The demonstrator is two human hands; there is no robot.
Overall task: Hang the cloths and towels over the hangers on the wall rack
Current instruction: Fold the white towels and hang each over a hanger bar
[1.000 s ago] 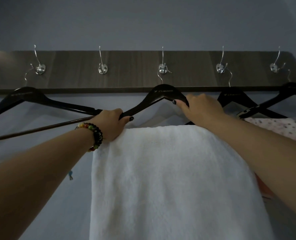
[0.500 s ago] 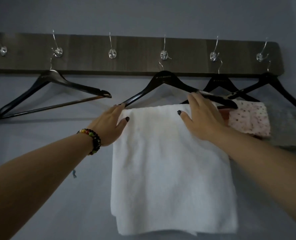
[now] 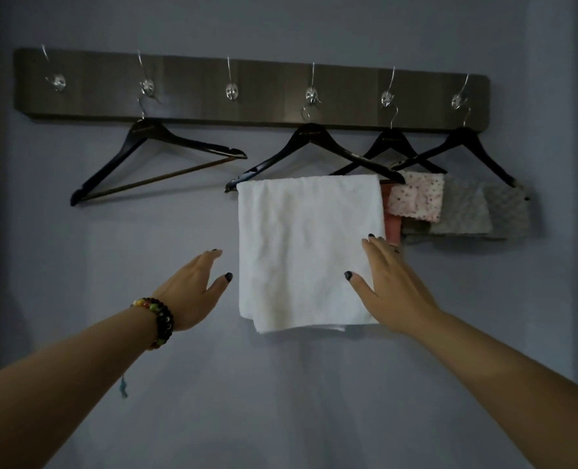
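A white towel (image 3: 306, 245) hangs folded over the bar of the middle black hanger (image 3: 311, 143) on the dark wooden wall rack (image 3: 192, 79). My left hand (image 3: 192, 292) floats open just left of the towel, apart from it. My right hand (image 3: 392, 286) lies flat with spread fingers against the towel's right edge. An empty black hanger (image 3: 152, 157) hangs tilted at the left. Two more black hangers on the right carry a pink dotted cloth (image 3: 416, 198) and a grey textured cloth (image 3: 483, 211).
Silver hooks line the rack; the far-left hook (image 3: 57, 81) and the third hook (image 3: 232, 91) carry no hanger. A pink cloth edge (image 3: 393, 225) shows behind the white towel. The wall (image 3: 280, 401) below is bare grey.
Both hands have dropped from the hanger's bar down along the towel's sides. The left hand has come off the towel. The view has pulled back from the rack.
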